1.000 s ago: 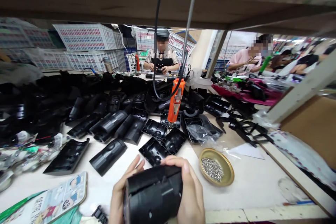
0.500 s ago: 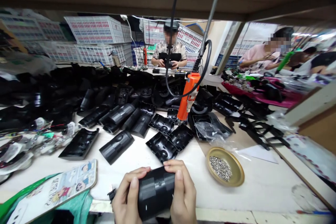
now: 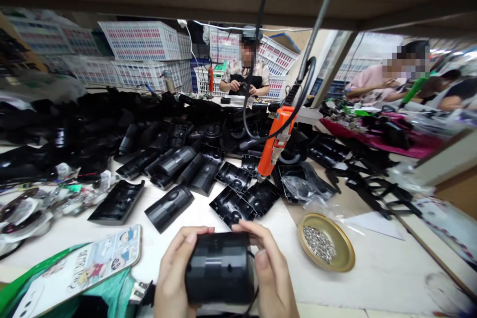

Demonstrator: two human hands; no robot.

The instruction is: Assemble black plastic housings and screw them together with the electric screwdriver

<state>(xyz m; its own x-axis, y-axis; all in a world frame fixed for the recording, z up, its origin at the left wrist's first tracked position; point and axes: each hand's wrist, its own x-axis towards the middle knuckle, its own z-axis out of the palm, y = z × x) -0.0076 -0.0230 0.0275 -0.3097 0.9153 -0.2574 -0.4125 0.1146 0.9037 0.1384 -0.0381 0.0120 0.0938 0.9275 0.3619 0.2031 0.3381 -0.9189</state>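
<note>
Between my two hands, near the table's front edge, is a rounded black plastic housing [image 3: 219,268]. My left hand [image 3: 173,273] grips its left end, fingers curled over the top edge. On the other end, my right hand [image 3: 274,271] has its fingertips at the upper edge and its thumb by the side. A thin black cord [image 3: 255,285] runs along the housing's right end, next to my right palm. Beside my left hand sticks out a black plug [image 3: 143,293] with pale metal prongs. The housing's underside is hidden.
Black half-shells [image 3: 169,207] lie beyond my hands. An orange electric screwdriver [image 3: 276,141] hangs above them. At right stands a brass-coloured bowl [image 3: 345,253] of small screws [image 3: 318,243]; at left, a phone [image 3: 85,271] on green plastic. A co-worker [image 3: 244,72] sits opposite.
The housing has been turned in my hands and shows a different face. My right hand has shifted outward, exposing the cord. The plug's prongs now show clearly. The camera view has shifted slightly left.
</note>
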